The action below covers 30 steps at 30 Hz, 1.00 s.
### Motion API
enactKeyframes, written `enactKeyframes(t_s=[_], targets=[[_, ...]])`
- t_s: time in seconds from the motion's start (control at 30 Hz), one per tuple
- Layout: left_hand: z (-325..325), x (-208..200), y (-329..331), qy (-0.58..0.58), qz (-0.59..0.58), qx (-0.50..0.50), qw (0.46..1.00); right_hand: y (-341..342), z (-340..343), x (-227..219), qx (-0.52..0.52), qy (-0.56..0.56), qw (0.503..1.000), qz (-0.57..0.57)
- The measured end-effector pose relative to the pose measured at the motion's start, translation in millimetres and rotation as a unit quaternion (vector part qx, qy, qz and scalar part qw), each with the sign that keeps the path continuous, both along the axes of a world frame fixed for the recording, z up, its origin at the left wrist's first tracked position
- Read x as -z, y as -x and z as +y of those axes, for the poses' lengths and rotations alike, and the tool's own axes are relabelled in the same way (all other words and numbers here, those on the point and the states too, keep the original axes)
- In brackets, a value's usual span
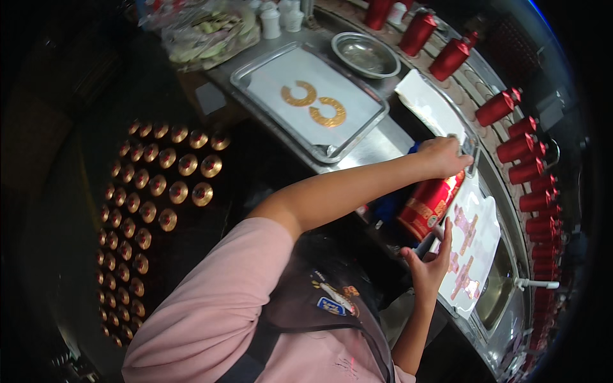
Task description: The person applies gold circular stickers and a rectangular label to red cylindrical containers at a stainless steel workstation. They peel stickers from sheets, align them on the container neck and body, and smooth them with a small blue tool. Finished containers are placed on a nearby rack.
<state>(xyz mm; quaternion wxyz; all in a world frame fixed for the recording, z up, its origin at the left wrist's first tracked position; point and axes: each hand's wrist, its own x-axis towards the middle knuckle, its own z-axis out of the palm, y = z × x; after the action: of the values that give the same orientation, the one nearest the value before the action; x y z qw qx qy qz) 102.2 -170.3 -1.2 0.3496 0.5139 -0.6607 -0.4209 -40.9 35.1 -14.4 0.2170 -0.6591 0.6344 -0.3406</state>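
Note:
A shiny red bottle with gold markings lies tilted in front of me, its upper end toward the far right. My left hand reaches across and has its fingers curled over that upper end. Below the bottle's lower end is my right hand, thumb and fingers spread apart, with nothing seen in its grasp. A dark blue support shows beside the bottle; how they meet is partly hidden. Right of the bottle lies a white sheet bearing pink and gold decals.
A metal tray holds two gold C-shaped decals on white paper. Beyond it sits a metal bowl. Several red bottles line a curved conveyor. A sink lies right, and rows of gold-ended pieces stand left.

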Motion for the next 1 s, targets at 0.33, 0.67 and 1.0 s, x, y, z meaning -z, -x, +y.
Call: enactKeyframes(t_s=[0.33, 0.67, 1.0], targets=[[29.6, -0.5, -68.8, 0.003, 0.198, -0.052, 0.979, -28.9, 20.2, -29.5, -0.085, 0.087, 0.992, -0.018], [251.0, -92.3, -329.9, 0.139, 0.104, -0.346, 0.922, -171.7, -120.3, -55.3, -0.502, 0.069, 0.854, 0.118], [315.3, 119.8, -430.9, 0.029, -0.329, -0.528, 0.782, -215.7, -152.6, -63.9, -0.382, -0.067, 0.918, 0.081]])
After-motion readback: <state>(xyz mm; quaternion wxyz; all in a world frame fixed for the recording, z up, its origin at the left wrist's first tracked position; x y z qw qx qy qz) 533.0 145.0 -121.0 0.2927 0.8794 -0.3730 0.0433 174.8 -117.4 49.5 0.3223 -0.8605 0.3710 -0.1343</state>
